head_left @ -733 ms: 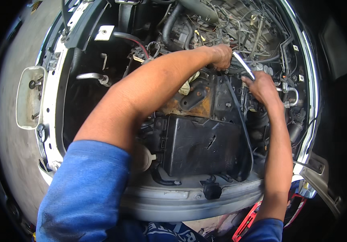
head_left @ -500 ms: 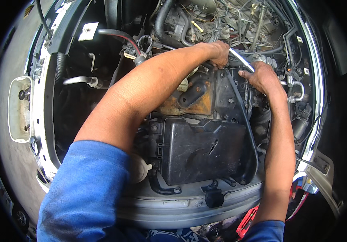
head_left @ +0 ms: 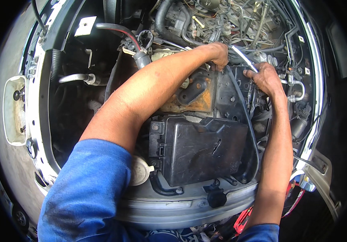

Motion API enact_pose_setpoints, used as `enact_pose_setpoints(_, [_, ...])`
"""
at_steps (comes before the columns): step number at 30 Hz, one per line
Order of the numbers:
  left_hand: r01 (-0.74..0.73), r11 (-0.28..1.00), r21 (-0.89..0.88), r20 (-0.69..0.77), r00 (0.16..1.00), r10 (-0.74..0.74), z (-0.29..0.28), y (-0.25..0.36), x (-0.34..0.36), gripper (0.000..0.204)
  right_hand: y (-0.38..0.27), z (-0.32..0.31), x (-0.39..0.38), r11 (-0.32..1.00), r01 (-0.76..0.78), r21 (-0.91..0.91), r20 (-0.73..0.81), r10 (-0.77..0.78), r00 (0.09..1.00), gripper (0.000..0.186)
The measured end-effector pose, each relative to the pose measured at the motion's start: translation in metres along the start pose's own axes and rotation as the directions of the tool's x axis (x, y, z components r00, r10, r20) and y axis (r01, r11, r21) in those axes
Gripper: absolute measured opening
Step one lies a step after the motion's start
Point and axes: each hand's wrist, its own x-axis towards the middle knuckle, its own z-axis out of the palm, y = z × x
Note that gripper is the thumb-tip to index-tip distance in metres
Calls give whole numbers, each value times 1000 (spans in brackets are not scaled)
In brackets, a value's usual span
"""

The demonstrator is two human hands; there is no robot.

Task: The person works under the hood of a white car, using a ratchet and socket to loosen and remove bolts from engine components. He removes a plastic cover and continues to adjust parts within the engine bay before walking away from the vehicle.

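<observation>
Over the engine bay, my right hand [head_left: 267,78] is closed round the lower end of a shiny metal bar [head_left: 244,58], which looks like a tool handle. The bar slants up and left toward my left hand [head_left: 218,56]. My left hand is curled with its fingertips pointing down, near the bar's far end. What its fingers grip is hidden, and so is whatever the bar's far end meets. Just below my left hand lies a rusty metal tray [head_left: 205,104] with a dark oblong recess. A dark strut [head_left: 240,97] runs down from beside that hand.
A black box cover [head_left: 205,151] with a gash sits near the front rail [head_left: 173,215]. Left of it is a pale round cap [head_left: 140,171]. A thick cable [head_left: 121,29] ends in a metal plate. Hoses and pipes [head_left: 222,24] crowd the far side.
My right hand and the metal bar have shifted very slightly to the right. My left hand stays curled in nearly the same place. The whole view has moved a little.
</observation>
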Motion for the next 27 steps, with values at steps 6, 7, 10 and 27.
enact_pose_setpoints(6, [2,995,-96,-53,999,-7,13,-2,1,25,-5,-1,3,997,71,-33,13,-71,997,42])
enact_pose_setpoints(7, [-1,997,-83,-53,999,-3,14,-3,2,27,-5,-1,3,997,78,-25,0,-78,997,41])
enact_pose_setpoints(10, [-20,999,-50,-100,995,15,15,-5,4,30,-4,-1,2,995,97,-16,13,-97,995,45])
enact_pose_setpoints(27, [23,999,27,-205,979,-17,14,6,-6,36,-6,-3,3,993,108,-53,40,-106,994,39])
